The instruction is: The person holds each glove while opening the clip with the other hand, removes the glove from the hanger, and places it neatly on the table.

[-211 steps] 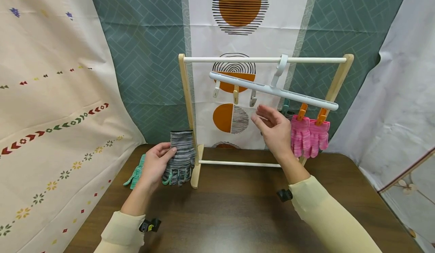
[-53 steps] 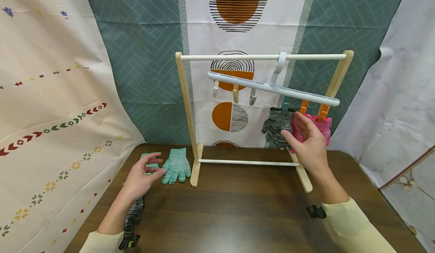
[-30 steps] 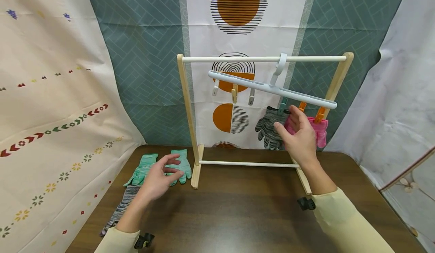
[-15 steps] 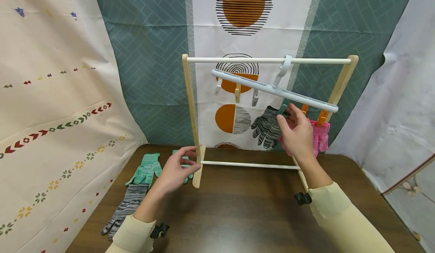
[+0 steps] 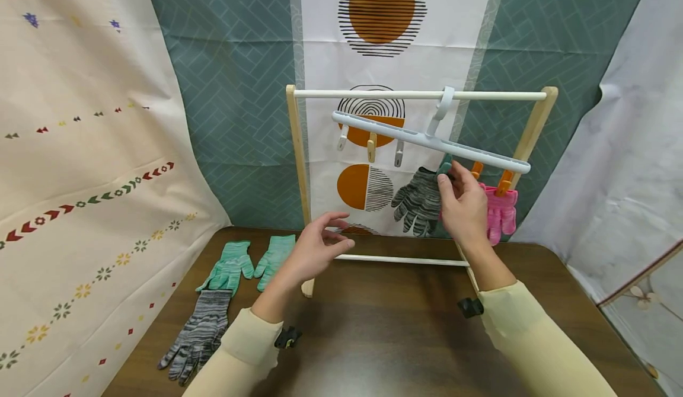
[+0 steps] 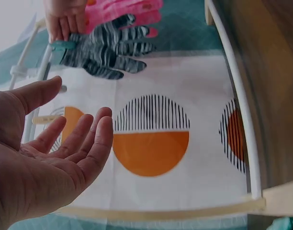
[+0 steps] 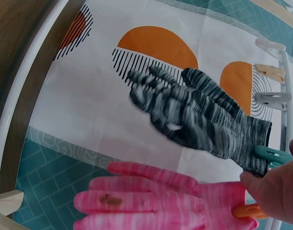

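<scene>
My right hand (image 5: 465,204) pinches the green clothespin (image 7: 271,155) on the pale hanger (image 5: 384,129). From that clothespin hangs a black-and-grey striped knit glove (image 5: 418,201), its fingers pointing down and to the left. Just right of it, pink gloves (image 5: 501,210) hang from orange clothespins (image 5: 504,183), partly behind my right hand. My left hand (image 5: 320,246) is in front of the rack's left side, fingers spread and slightly bent, with nothing in it. In the left wrist view its palm is bare, apart from the striped glove.
The hanger tilts on the top bar of a wooden rack (image 5: 533,127). Three clothespins without gloves, one of them tan (image 5: 372,148), hang on its left half. On the table's left lie green gloves (image 5: 229,263) and a grey striped glove (image 5: 203,326). A patterned cloth stands behind.
My left hand laid down a grey striped glove at left, then came rightward, away from the green gloves. My right hand moved from the pink gloves to the green clothespin; the hanging striped glove swung left.
</scene>
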Motion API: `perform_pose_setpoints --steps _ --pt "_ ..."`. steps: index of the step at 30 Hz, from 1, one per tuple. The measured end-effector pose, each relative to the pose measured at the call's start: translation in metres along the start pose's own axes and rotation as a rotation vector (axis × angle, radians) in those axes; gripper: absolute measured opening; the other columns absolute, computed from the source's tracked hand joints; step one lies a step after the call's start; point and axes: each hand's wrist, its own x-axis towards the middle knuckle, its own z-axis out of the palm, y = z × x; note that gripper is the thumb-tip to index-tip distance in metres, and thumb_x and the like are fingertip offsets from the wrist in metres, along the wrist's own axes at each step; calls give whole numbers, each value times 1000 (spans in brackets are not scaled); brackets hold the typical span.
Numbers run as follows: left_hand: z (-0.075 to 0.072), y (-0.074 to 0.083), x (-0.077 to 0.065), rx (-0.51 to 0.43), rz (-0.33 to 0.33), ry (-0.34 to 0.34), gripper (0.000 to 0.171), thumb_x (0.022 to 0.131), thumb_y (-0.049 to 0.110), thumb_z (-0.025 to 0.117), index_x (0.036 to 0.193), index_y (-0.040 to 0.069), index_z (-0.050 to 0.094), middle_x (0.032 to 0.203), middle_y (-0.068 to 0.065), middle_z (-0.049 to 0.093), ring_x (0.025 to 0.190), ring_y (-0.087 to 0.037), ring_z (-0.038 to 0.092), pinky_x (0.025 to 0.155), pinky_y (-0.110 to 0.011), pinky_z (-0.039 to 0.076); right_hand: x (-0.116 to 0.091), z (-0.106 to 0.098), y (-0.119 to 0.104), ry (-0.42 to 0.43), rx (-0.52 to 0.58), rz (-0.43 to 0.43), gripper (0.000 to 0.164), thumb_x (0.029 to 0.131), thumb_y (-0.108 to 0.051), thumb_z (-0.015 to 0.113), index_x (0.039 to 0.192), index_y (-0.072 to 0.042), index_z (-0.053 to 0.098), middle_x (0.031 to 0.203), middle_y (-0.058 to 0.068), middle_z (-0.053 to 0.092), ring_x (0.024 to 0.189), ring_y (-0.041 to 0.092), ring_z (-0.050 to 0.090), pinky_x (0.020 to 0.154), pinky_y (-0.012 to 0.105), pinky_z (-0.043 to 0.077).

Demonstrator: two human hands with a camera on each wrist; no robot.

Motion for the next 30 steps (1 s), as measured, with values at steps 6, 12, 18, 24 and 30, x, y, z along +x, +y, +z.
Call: perform_pose_setpoints --steps 6,12,18,24,30 --pt "19 -14 26 -34 25 -6 52 86 24 74 133 28 52 118 2 59 99 -21 64 77 -37 53 0 3 -4 -8 -7 -1 50 100 -31 52 142 -6 44 130 11 56 115 20 56 99 36 43" --pt "31 -8 42 -16 64 -6 52 87 21 73 134 24 51 117 2 60 95 -21 65 77 -34 54 0 5 -8 -16 -6 -39 48 100 -30 52 142 -8 45 131 9 58 114 18 58 97 35 45" --pt "40 -6 60 -28 76 -14 53 87 18 73 135 22 51 117 -2 60 94 -20 64 74 -32 55 1 4 -8 -17 -43 -29 49 98 -30 56 141 -10 47 127 7 61 110 16 60 94 35 47" --pt "47 -1 76 -52 75 -30 56 87 21 73 138 23 49 119 -1 59 100 -22 63 75 -35 55 2 1 -8 -5 -67 -8 48 95 -28 61 138 -7 51 119 10 65 101 18 63 87 34 51" --pt "52 1 92 -30 77 -31 58 88 22 72 140 22 47 125 0 57 104 -16 60 79 -32 53 2 -1 -10 11 -88 -2 44 95 -27 63 130 -3 56 111 12 66 90 18 63 75 17 47"
